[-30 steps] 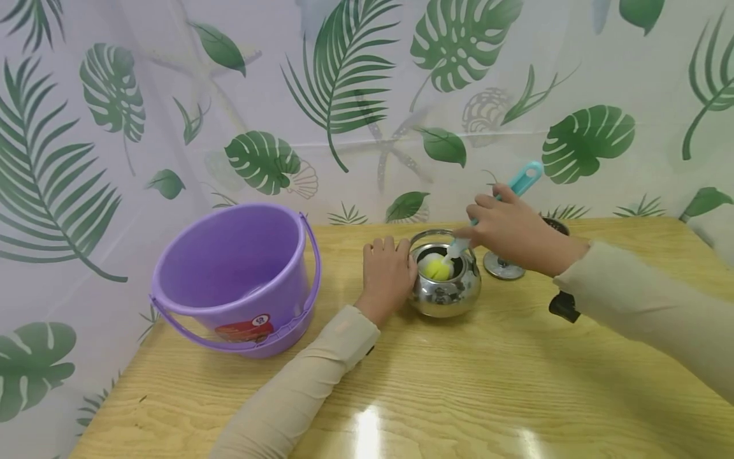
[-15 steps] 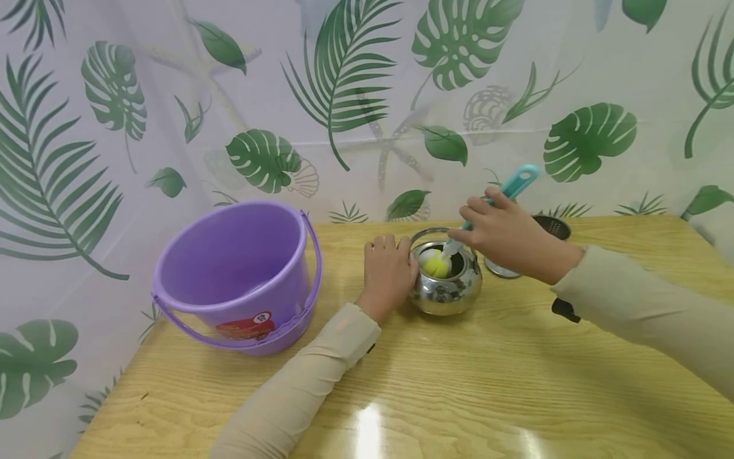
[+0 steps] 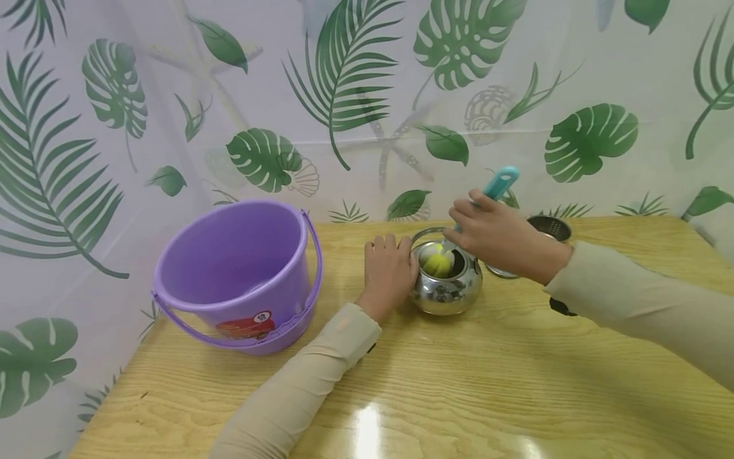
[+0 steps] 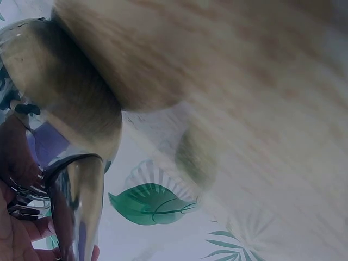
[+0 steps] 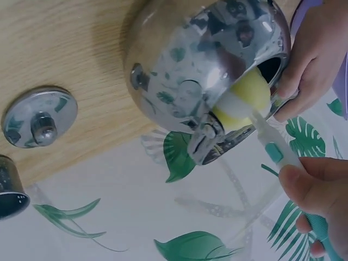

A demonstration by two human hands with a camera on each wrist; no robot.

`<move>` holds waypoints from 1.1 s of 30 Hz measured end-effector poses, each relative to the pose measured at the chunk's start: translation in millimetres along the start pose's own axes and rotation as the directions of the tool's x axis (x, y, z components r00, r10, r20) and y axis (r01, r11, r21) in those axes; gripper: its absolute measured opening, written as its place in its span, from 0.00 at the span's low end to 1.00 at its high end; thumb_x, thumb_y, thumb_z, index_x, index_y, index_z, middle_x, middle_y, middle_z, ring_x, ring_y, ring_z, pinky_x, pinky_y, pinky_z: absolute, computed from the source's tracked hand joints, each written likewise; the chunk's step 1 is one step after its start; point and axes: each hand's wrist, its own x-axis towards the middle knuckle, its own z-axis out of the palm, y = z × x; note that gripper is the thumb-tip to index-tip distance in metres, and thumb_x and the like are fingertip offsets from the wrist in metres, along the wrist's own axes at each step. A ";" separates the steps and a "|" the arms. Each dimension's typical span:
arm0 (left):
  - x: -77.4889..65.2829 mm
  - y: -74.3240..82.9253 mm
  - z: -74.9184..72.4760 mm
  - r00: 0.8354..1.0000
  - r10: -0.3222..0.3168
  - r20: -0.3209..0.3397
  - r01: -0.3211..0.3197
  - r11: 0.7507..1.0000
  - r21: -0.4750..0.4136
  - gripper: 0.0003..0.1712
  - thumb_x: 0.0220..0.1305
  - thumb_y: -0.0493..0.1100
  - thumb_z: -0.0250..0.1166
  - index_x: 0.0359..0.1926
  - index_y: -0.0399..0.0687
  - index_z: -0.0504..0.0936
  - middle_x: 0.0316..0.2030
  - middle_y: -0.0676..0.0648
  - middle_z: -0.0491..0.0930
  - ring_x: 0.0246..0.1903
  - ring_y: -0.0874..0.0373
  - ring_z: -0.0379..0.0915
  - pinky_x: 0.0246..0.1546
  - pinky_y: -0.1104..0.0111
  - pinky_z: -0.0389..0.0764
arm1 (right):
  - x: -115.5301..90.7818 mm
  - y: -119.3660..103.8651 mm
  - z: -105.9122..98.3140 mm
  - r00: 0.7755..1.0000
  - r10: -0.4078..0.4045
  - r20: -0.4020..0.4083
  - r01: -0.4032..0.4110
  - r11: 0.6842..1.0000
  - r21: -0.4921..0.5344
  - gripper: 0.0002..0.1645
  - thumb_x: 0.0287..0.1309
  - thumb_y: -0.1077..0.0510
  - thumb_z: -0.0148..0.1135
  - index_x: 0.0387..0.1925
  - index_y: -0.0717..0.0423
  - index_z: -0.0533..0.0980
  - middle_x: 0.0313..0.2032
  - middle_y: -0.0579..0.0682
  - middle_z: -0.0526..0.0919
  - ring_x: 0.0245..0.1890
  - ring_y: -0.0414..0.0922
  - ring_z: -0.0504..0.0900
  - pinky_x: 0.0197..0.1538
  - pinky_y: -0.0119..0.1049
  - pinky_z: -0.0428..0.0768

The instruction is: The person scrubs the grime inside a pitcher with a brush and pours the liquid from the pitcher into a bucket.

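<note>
A shiny steel teapot (image 3: 447,298) stands lidless on the wooden table in the head view, its hoop handle (image 3: 427,231) leaning to the back. My left hand (image 3: 388,274) holds the pot at its left side; in the left wrist view the fingers (image 4: 19,239) are beside the spout (image 4: 76,201). My right hand (image 3: 493,233) grips a sponge brush by its turquoise handle (image 3: 501,182). The yellow and white sponge head (image 3: 438,264) sits inside the pot's round mouth, as the right wrist view also shows the sponge (image 5: 253,95) there.
A purple bucket (image 3: 252,319) with its handle folded down stands on the left. Behind my right hand are the steel lid (image 5: 41,122) and a perforated strainer (image 3: 552,224). A leaf-patterned cloth (image 3: 355,95) hangs along the table's back edge.
My right hand has shifted left, and the brush handle's top end has swung left, so the brush stands steeper in the pot. The left hand and teapot hold their place.
</note>
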 end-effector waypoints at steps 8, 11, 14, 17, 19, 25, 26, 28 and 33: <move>-1.1 -0.2 2.8 0.998 0.012 -0.069 -0.011 1.000 0.013 0.11 0.67 0.51 0.50 0.40 0.51 0.73 0.34 0.48 0.76 0.37 0.53 0.73 0.40 0.62 0.71 | 13.0 -4.8 -10.8 0.998 -0.054 0.015 0.056 0.989 -0.138 0.11 0.42 0.58 0.73 0.23 0.54 0.75 0.28 0.51 0.78 0.34 0.47 0.64 0.47 0.41 0.56; -1.8 -0.2 3.3 0.995 0.013 -0.102 -0.013 1.000 -0.002 0.10 0.66 0.50 0.52 0.39 0.50 0.74 0.33 0.48 0.76 0.36 0.53 0.73 0.39 0.62 0.70 | 17.2 -6.8 -12.6 0.998 -0.058 0.014 0.060 0.979 -0.194 0.10 0.44 0.60 0.71 0.19 0.55 0.75 0.26 0.51 0.77 0.33 0.47 0.63 0.47 0.41 0.56; -2.1 -0.1 3.6 0.992 0.011 -0.128 -0.014 1.000 -0.020 0.10 0.65 0.50 0.54 0.37 0.50 0.74 0.32 0.48 0.76 0.35 0.52 0.73 0.38 0.62 0.70 | 21.3 -8.5 -13.8 0.998 -0.062 0.010 0.062 0.972 -0.227 0.10 0.45 0.63 0.69 0.17 0.54 0.76 0.24 0.50 0.77 0.32 0.46 0.63 0.48 0.41 0.56; -2.2 0.3 4.2 0.988 0.010 -0.156 -0.013 1.000 -0.019 0.09 0.63 0.50 0.55 0.36 0.50 0.74 0.31 0.48 0.76 0.34 0.52 0.73 0.37 0.62 0.70 | 25.7 -10.0 -15.6 0.998 -0.065 0.009 0.065 0.966 -0.251 0.11 0.45 0.65 0.69 0.15 0.54 0.76 0.23 0.49 0.78 0.31 0.46 0.63 0.48 0.41 0.56; -1.9 0.7 5.1 0.985 0.010 -0.170 -0.012 1.000 -0.007 0.09 0.63 0.50 0.55 0.35 0.50 0.74 0.31 0.48 0.76 0.34 0.52 0.73 0.37 0.62 0.70 | 28.7 -11.2 -16.6 0.998 -0.067 0.019 0.069 0.963 -0.262 0.12 0.45 0.65 0.69 0.14 0.53 0.76 0.23 0.48 0.79 0.32 0.46 0.65 0.49 0.41 0.56; -1.5 1.0 6.6 0.982 0.006 -0.189 -0.006 1.000 0.004 0.09 0.62 0.50 0.55 0.35 0.50 0.74 0.30 0.48 0.76 0.33 0.53 0.73 0.36 0.62 0.70 | 36.3 -12.3 -23.1 0.991 -0.079 0.104 0.103 0.961 -0.256 0.09 0.44 0.63 0.71 0.16 0.51 0.80 0.28 0.47 0.84 0.38 0.47 0.71 0.52 0.42 0.56; -1.4 1.0 6.5 0.983 0.005 -0.186 -0.004 1.000 0.003 0.09 0.62 0.50 0.55 0.35 0.50 0.74 0.31 0.48 0.76 0.33 0.53 0.73 0.36 0.62 0.70 | 37.2 -11.8 -24.4 0.990 -0.080 0.115 0.107 0.962 -0.251 0.08 0.44 0.63 0.71 0.17 0.51 0.81 0.29 0.48 0.85 0.39 0.47 0.72 0.53 0.42 0.56; -1.1 0.9 6.4 0.984 0.000 -0.179 0.000 1.000 0.001 0.09 0.62 0.50 0.55 0.35 0.50 0.74 0.31 0.48 0.76 0.34 0.53 0.73 0.37 0.62 0.70 | 39.1 -10.4 -25.8 0.987 -0.086 0.133 0.115 0.965 -0.236 0.07 0.44 0.62 0.72 0.18 0.51 0.82 0.30 0.48 0.86 0.39 0.47 0.74 0.53 0.42 0.57; -0.9 0.5 6.3 0.987 -0.009 -0.161 0.009 1.000 -0.002 0.09 0.62 0.50 0.55 0.35 0.50 0.74 0.30 0.48 0.76 0.34 0.53 0.73 0.37 0.62 0.70 | 44.5 -4.6 -27.8 0.983 -0.104 0.150 0.135 0.968 -0.212 0.05 0.44 0.61 0.72 0.19 0.50 0.82 0.30 0.46 0.86 0.39 0.46 0.76 0.52 0.42 0.57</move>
